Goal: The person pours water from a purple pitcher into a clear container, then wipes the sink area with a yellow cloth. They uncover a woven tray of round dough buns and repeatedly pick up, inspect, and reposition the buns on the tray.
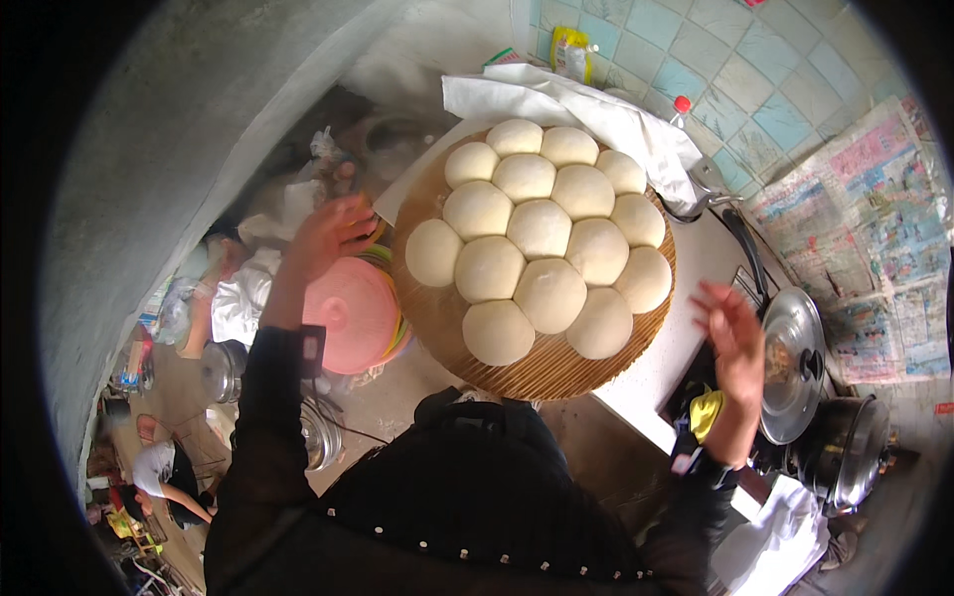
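Round dough buns [539,229], pale and smooth, sit packed together on a round ribbed tray [507,381] that looks woven. Several of them touch their neighbours. To the left of the tray is my left hand [328,235], empty, its fingers apart and slightly blurred. My right hand [729,339] is raised off the tray's right side, also empty and blurred with motion, fingers spread. Neither hand touches the dough or the tray. Behind the buns lies a bunched white cloth [574,104].
Below my left hand stands a pink plastic lid or basin [346,316]. A glass-lidded pan [794,365] and a steel pot [842,451] stand at the right. The white counter [648,387] runs under the tray. Another person [168,477] bends down at lower left.
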The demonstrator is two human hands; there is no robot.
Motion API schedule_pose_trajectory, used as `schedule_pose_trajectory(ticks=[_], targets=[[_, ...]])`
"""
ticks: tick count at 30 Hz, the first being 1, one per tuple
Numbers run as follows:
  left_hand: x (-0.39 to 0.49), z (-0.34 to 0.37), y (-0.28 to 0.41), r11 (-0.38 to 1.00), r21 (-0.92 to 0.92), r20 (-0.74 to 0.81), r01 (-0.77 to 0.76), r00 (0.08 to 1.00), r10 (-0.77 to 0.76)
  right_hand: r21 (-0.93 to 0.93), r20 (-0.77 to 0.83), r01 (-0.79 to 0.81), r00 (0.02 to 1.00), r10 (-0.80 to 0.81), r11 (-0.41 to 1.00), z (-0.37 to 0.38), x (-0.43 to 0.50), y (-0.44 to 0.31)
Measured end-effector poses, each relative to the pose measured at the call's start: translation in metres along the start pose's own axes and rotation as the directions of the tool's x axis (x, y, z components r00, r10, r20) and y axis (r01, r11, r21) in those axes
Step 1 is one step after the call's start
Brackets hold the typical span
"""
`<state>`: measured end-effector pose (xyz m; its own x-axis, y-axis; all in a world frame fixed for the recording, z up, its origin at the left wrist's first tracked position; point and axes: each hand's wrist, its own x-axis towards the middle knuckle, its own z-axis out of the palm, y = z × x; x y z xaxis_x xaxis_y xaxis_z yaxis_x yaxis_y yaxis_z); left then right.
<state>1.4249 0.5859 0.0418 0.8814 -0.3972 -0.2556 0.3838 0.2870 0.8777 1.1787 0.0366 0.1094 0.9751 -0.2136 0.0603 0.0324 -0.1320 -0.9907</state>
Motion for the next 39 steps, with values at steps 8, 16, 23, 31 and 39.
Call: schedule_pose_trajectory(ticks=[8, 16, 23, 31, 39], targets=[[-0.038, -0.038, -0.06, 0.533, 0.844, -0.118, 0.06, 0.99, 0.075, 0.779, -0.251, -0.089, 0.862, 0.439, 0.621, 0.059, -0.124, 0.083], [-0.016, 0.025, -0.057, 0.788, 0.577, -0.03, -0.216, 0.958, 0.285, 0.592, -0.244, -0.203, 0.877, 0.413, 0.78, 0.119, -0.139, 0.063], [-0.009, 0.069, -0.053, 0.517, 0.774, 0.235, -0.366, 0.924, 0.303, -0.18, -0.152, -0.08, 0.987, 0.052, 0.98, 0.187, -0.132, 0.03], [-0.004, 0.114, -0.055, 0.091, 0.823, 0.487, -0.561, 0.778, 0.397, -0.443, 0.038, 0.149, 0.988, -0.147, 0.884, 0.229, -0.129, 0.017], [0.002, 0.118, -0.069, -0.015, 0.847, 0.488, -0.531, 0.767, 0.418, -0.467, 0.012, 0.094, 0.995, -0.1, 0.879, 0.227, -0.131, 0.022]])
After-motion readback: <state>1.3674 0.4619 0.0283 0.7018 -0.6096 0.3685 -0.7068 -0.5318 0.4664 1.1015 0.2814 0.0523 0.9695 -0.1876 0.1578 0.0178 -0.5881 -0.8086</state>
